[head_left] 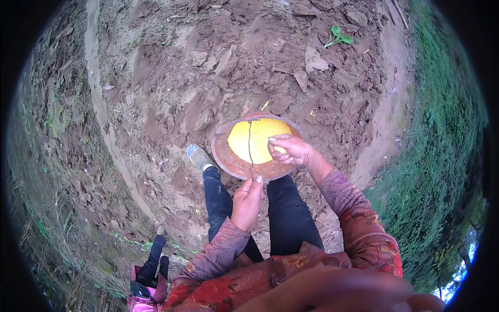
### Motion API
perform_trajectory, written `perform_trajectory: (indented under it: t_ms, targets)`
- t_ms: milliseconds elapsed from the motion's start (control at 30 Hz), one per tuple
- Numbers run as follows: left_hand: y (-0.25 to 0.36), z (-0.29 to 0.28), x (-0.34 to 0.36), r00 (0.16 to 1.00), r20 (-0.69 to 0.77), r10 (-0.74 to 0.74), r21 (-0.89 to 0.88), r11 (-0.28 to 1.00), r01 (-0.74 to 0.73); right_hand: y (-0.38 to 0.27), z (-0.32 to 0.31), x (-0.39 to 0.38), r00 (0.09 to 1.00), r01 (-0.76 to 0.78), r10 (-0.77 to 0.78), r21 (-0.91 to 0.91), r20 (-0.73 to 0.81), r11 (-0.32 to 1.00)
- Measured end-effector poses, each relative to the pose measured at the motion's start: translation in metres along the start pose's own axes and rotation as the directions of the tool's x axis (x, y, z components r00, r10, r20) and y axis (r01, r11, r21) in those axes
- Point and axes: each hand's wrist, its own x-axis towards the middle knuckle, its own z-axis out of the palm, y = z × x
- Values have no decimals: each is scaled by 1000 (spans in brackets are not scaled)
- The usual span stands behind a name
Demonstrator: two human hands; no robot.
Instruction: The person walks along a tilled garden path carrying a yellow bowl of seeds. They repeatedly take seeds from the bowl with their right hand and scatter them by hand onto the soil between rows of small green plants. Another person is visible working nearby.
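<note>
In front of my legs, a wide round basin (228, 162) with a reddish-brown inside holds a heap of small yellow grains (244, 138). A thin dark wire (250, 143) runs across it from the far rim to the near rim. My left hand (246, 205) is closed on the near rim, its thumb by the wire's end. Over the right part of the grains, my right hand (292, 149) has its fingers curled and pinched together. Whatever it may hold is too small to make out.
Rough brown soil (171, 99) with clods and flat stones surrounds me. A small green-leaved plant (338, 37) lies at the far right. Dense green growth (436, 130) borders the right side. Another person (150, 278) stands at the lower left. My shoe (198, 157) is beside the basin.
</note>
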Motion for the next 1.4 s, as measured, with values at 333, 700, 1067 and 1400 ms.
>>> perform_trajectory:
  t_ms: [333,700,1067,1400]
  targets:
    - [2,-92,-10,971,-228,75,-8,997,-79,-155,13,21,652,615,-645,-219,-400,758]
    - [1,-190,-34,893,-443,74,-97,987,-131,-143,102,142,832,375,-461,-300,-310,877]
    - [-6,-227,-43,887,-459,50,-229,958,-172,-73,83,133,938,273,-271,-22,-218,962]
    - [-10,-200,-29,868,-483,111,-117,975,-190,-140,-58,-23,479,609,-497,-134,-723,782]
